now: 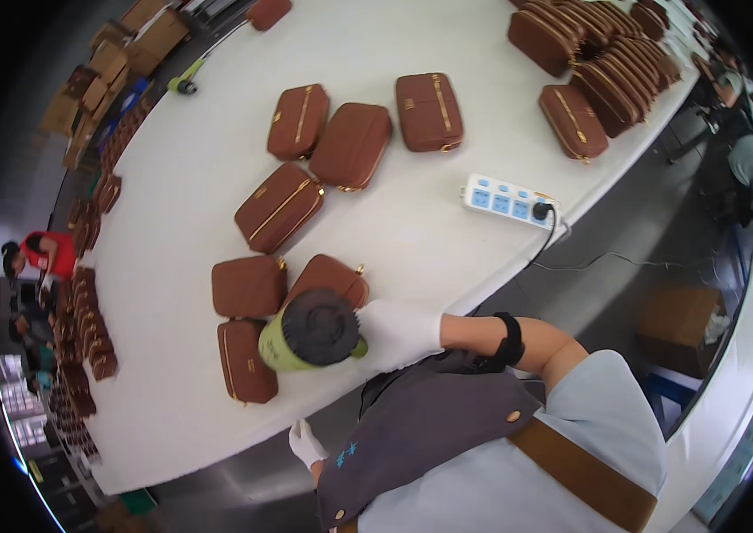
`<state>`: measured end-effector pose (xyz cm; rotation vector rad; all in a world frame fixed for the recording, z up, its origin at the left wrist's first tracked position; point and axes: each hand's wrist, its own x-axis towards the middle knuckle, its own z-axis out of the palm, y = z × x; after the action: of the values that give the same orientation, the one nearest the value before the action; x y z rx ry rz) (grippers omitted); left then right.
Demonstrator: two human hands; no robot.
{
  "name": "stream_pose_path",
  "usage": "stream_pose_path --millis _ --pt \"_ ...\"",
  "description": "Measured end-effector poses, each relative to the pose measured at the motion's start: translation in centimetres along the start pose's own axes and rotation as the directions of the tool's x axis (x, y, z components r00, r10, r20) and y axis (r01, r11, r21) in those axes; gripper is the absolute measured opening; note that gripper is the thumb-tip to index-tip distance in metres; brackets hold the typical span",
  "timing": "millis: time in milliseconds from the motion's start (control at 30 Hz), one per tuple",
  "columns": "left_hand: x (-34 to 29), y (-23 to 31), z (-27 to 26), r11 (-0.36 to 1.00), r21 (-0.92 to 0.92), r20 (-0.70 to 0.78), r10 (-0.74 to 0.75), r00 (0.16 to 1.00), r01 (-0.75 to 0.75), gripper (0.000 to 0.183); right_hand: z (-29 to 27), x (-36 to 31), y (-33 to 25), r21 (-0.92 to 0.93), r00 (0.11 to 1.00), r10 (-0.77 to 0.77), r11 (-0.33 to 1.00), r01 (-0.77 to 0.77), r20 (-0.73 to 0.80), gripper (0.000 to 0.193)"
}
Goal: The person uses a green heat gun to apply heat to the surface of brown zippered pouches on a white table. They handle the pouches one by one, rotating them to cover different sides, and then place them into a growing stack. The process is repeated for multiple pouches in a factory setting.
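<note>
My right hand, in a white glove, is closed around a green heat gun with a round black end. The tool is held over the near part of the table and partly covers a brown zippered bag. Beside it lie two more brown bags, one behind and one to the left. My left hand, also gloved in white, hangs just off the table's near edge. It holds nothing, and its fingers are loosely apart.
Several brown bags lie mid-table on the white tabletop. Rows of bags stand far right. A power strip with a black plug sits near the right edge. Another green tool lies far left. People are at left and right.
</note>
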<state>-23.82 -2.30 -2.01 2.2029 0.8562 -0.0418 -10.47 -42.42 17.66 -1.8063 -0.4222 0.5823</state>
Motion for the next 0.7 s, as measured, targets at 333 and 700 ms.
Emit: stream_pose_path --millis 333,700 --pt "1.3 2.3 0.8 0.999 -0.022 -0.239 0.021 0.971 -0.028 0.024 1.0 -1.4 1.0 0.155 0.962 0.27 0.953 -0.261 -0.041 0.033" --pt "7.6 -1.7 -0.3 0.929 -0.37 -0.235 -0.084 0.968 -0.009 0.023 9.1 9.9 -5.1 -0.171 0.989 0.011 0.985 0.014 0.149 0.028"
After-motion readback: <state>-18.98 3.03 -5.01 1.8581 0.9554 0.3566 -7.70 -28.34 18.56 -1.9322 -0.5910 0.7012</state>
